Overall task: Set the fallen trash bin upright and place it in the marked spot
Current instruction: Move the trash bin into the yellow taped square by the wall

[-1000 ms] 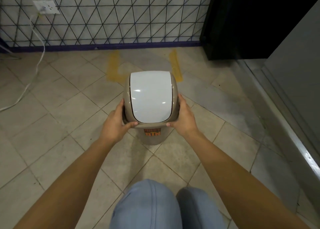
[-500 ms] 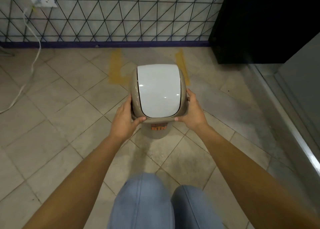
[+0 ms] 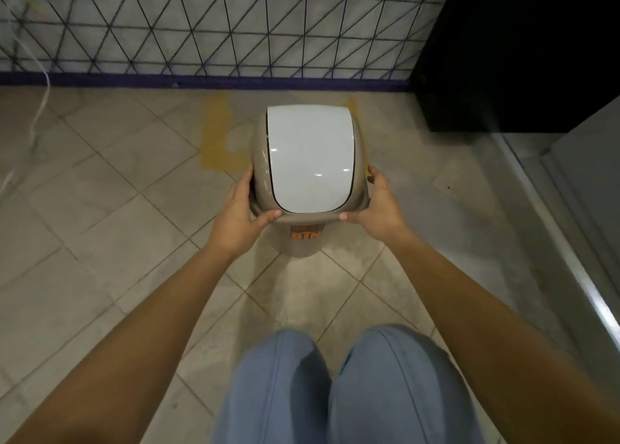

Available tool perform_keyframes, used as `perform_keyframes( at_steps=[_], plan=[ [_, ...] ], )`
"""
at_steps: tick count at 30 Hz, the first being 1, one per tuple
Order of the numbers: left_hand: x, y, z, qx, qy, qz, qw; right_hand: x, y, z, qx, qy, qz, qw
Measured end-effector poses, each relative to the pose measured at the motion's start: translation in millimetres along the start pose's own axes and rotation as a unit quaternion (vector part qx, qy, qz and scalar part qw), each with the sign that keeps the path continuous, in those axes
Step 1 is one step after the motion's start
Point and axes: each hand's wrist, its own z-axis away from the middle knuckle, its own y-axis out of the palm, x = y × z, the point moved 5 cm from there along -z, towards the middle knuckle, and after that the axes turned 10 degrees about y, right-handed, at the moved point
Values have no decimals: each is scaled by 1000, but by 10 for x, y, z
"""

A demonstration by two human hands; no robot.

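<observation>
The trash bin [image 3: 310, 161] is upright, beige with a white swing lid and an orange label low on its near side. My left hand [image 3: 240, 217] grips the lid rim on the left and my right hand [image 3: 377, 208] grips it on the right. The bin covers much of the marked spot [image 3: 214, 135], a faded yellow outline on the tiles near the wall; its left stripe shows, and only the tip of the right stripe peeks out past the lid. I cannot tell whether the bin's base touches the floor.
A wall with a black triangle pattern [image 3: 235, 24] and a purple skirting closes the far side. A dark cabinet [image 3: 516, 51] stands at the right, with a metal sill [image 3: 570, 249] running along the floor. A white cable [image 3: 40, 108] hangs from a socket at the left. My knees [image 3: 335, 376] are below.
Both hands have carried the upright bin away from me toward the wall, so it now overlaps the yellow marking. The view has moved closer to the wall.
</observation>
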Motion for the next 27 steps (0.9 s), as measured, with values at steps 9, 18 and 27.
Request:
perform_keyframes(
  at_steps=[9, 18, 27],
  plan=[
    [116, 24, -373, -6, -9, 34, 999, 44, 6, -438, 45, 28, -45, 998],
    [63, 89, -630, 1, -31, 62, 998, 176, -40, -690, 66, 38, -67, 995],
    [175, 70, -1025, 7, -42, 57, 997, 330, -26, -1060, 86, 22, -96, 991]
  ],
)
